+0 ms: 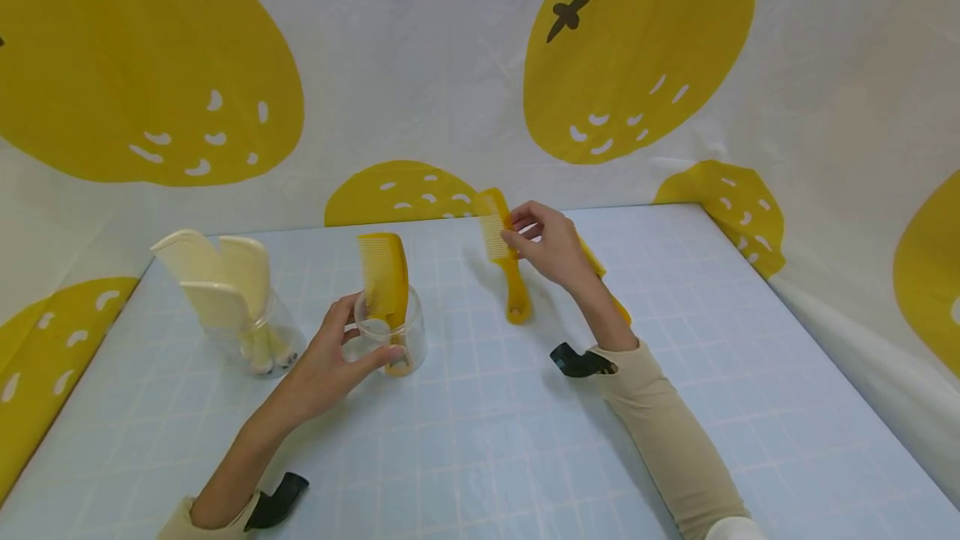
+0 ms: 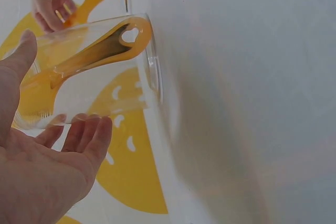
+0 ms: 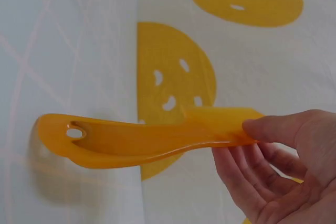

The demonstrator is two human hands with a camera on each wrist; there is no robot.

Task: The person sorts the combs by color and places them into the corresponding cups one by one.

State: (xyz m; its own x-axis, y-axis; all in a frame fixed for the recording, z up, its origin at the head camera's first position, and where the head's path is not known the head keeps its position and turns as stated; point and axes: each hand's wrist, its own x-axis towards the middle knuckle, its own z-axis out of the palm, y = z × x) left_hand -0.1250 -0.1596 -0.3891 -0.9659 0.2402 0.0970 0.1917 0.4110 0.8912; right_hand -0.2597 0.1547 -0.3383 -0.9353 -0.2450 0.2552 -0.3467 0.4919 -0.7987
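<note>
My right hand (image 1: 551, 244) pinches a yellow comb (image 1: 516, 294) by its toothed end, thumb on one side and fingers on the other. The comb stands tilted over the table, handle downward; in the right wrist view its handle (image 3: 115, 140) shows a hole near the tip. Around a clear cup (image 1: 417, 332) curls my left hand (image 1: 326, 369), thumb at the front and fingers at the far side. Inside that cup stands another yellow comb (image 1: 388, 273), teeth up; its handle (image 2: 100, 48) shows through the wall in the left wrist view.
At the left, a second clear cup (image 1: 225, 344) holds several cream combs (image 1: 243, 269), handles down. Behind my right wrist lies a further yellow comb (image 1: 592, 258), partly hidden by the arm. A white curtain (image 1: 420, 65) with yellow shapes hangs at the table's (image 1: 480, 457) back edge.
</note>
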